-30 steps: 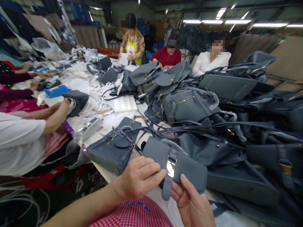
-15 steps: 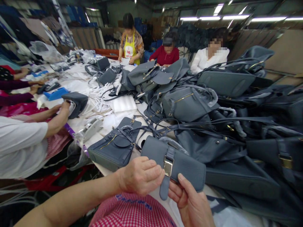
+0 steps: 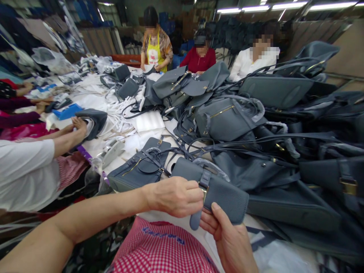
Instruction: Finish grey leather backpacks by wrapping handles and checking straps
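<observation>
The left hand now hides more gold buckle, its grip unclear; the right hand holds the grey flap.

Bags lie behind the flap, seemingly on the table.

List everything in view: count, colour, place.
Rectangular leathery bag flap: one, slate, between hands.
Metal buckle: one, gold, near flap's middle.
Leathery bags: many, slate, centre and right.
Flat foam sheets: several, white, centre.
Plastic box: at least one, blue, left.
Crumpled film: several pieces, clear, left.
Flat table: one, pale, beneath bags.
Tube lights: several, white, top right.
Other people: several, varied clothing, across and left.
Wearer's checked apron: one, red and white, bottom.
Left hand: one, bare, at buckle.
Right hand: one, bare, holding flap.
</observation>
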The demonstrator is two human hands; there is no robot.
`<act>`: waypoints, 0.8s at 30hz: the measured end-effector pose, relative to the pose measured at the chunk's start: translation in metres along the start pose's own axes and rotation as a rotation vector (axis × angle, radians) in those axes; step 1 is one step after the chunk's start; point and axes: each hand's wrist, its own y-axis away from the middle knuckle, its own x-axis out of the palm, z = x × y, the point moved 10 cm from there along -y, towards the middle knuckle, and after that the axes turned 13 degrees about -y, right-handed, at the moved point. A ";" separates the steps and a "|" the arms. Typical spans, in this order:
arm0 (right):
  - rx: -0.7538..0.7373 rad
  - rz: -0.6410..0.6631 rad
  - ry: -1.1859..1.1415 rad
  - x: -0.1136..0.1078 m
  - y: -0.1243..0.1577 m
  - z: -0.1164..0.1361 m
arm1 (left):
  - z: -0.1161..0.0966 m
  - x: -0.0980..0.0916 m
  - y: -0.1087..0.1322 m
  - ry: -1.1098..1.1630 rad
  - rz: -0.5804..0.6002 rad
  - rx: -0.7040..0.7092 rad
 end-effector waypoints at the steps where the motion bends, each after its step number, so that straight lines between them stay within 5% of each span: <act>1: 0.005 0.003 0.019 -0.001 0.000 -0.001 | 0.002 0.003 -0.003 0.018 0.034 0.007; 9: -0.020 0.003 0.037 -0.006 -0.002 0.002 | 0.025 0.018 -0.020 0.119 0.151 -0.089; 14: -0.019 0.047 0.004 -0.001 -0.005 0.000 | 0.009 0.017 -0.017 0.079 0.133 -0.146; 18: -0.033 0.048 0.018 -0.003 -0.008 -0.004 | 0.016 0.018 0.000 0.119 0.093 -0.459; 24: -0.040 0.041 0.079 -0.005 -0.015 -0.013 | 0.030 0.025 0.044 0.428 -0.131 -0.936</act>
